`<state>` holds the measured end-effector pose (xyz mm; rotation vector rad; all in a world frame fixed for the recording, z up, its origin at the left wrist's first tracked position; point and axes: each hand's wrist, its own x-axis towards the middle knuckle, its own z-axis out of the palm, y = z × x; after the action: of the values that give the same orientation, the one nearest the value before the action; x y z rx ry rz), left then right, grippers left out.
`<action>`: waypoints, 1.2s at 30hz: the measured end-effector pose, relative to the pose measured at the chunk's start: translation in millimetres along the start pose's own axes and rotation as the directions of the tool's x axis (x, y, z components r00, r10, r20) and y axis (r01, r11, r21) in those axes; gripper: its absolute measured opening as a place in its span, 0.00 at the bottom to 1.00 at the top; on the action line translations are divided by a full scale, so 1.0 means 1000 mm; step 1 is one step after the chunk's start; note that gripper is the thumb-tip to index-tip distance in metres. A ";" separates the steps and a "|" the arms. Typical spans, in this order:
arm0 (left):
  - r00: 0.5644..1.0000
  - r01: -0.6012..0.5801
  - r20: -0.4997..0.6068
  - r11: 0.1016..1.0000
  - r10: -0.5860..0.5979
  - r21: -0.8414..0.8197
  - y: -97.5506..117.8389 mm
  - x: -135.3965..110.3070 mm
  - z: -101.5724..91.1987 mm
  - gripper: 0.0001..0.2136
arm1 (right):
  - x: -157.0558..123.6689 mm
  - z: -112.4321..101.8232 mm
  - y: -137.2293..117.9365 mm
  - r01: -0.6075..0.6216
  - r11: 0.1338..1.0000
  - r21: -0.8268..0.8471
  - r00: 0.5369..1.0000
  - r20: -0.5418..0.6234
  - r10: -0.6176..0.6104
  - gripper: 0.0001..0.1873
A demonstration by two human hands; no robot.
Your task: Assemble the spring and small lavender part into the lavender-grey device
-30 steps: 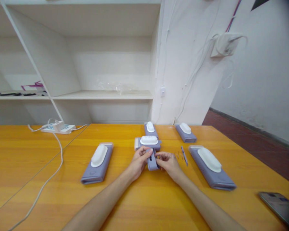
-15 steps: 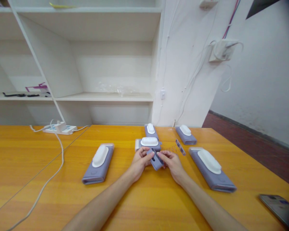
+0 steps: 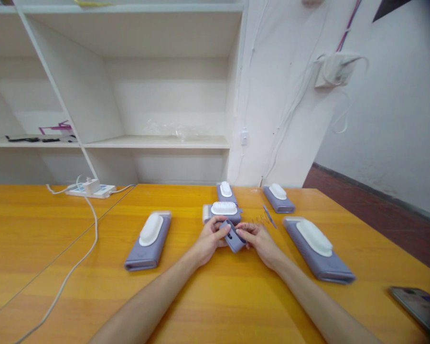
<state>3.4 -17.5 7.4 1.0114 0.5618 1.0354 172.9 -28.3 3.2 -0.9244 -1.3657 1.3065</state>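
Note:
Both my hands meet over the middle of the orange table [image 3: 215, 296]. My left hand [image 3: 209, 239] and my right hand [image 3: 260, 240] both pinch a small purple plastic part [image 3: 232, 236] with dark slots, tilted between the fingertips. A thin coiled spring [image 3: 255, 221] stretches from near my right fingers to a small purple strip [image 3: 268, 215] lying just beyond. Right behind the hands sits a purple device with a white bristled pad [image 3: 222, 210].
More purple devices with white pads lie around: one left [image 3: 148, 236], one right [image 3: 317, 246], two at the back [image 3: 225, 191] [image 3: 278, 197]. A phone [image 3: 419, 306] lies near the right edge. A power strip [image 3: 89, 189] and its cable [image 3: 71, 267] cross the left side. White shelves stand behind.
The purple part has tilted over between my fingers. The spring and its purple strip have shifted back from the right of my hand toward the far side.

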 end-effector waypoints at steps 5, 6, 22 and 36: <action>1.000 -0.004 0.021 1.000 0.004 0.007 0.000 -0.001 0.000 0.16 | -0.001 0.000 -0.002 0.008 1.000 -0.012 1.000 0.014 -0.007 0.12; 1.000 -0.010 0.025 1.000 0.010 0.003 0.001 -0.001 0.001 0.16 | -0.001 0.000 -0.001 0.018 1.000 -0.019 1.000 -0.006 -0.018 0.13; 0.988 -0.143 -0.045 0.983 0.149 0.115 -0.001 -0.002 0.011 0.15 | 0.002 0.011 0.008 0.169 0.985 0.033 0.936 -0.319 -0.150 0.25; 0.826 -0.257 0.068 0.268 0.559 0.929 0.002 -0.001 -0.001 0.12 | 0.004 0.000 0.009 0.254 0.958 0.132 0.713 -0.695 -0.093 0.26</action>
<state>0.9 -17.5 8.5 2.1479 1.2444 1.3664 171.2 -23.3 -5.5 -0.9619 -0.6825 0.8085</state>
